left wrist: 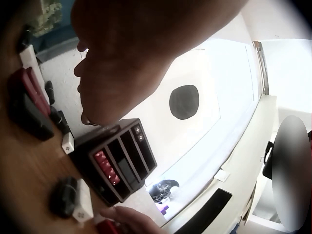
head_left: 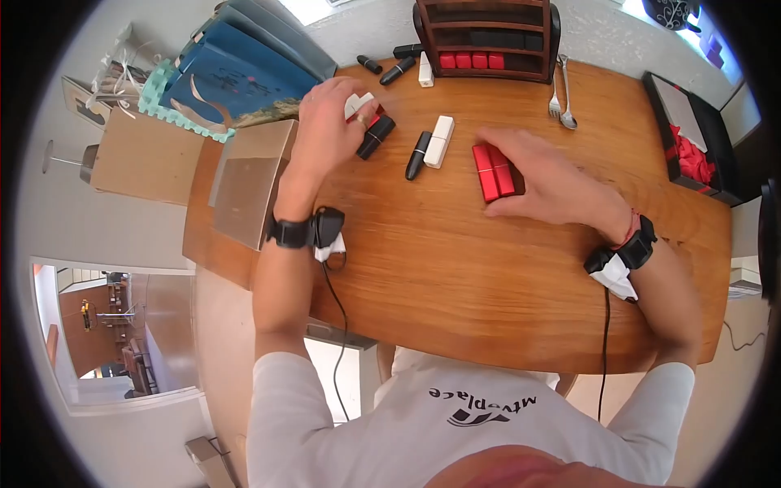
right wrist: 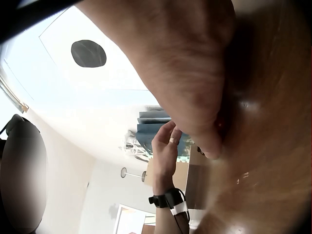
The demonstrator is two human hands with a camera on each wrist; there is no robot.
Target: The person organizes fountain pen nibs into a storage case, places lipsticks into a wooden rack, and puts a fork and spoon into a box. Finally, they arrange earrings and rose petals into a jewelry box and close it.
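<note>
My right hand (head_left: 549, 175) spans two red lipstick tubes (head_left: 493, 172) lying side by side on the table, fingers at their far ends and thumb at their near ends. In the right wrist view its back hides most of them. My left hand (head_left: 325, 118) hovers over a row made up of a white tube (left wrist: 31, 61), a red one (left wrist: 31, 87) and a black one (head_left: 375, 137), its fingers loosely bent. In the left wrist view, these tubes lie apart from that hand. Between my hands, a black lipstick (head_left: 418, 155) lies beside a white lipstick (head_left: 439, 141).
A dark wooden rack (head_left: 488, 41) at the back holds several red tubes. More black tubes (head_left: 397, 71) lie left of it. A fork (head_left: 555, 102) and spoon (head_left: 567, 114) rest at its right. Blue bags (head_left: 236, 73) and a cardboard box (head_left: 252, 183) stand left; a black box (head_left: 691, 142) sits right.
</note>
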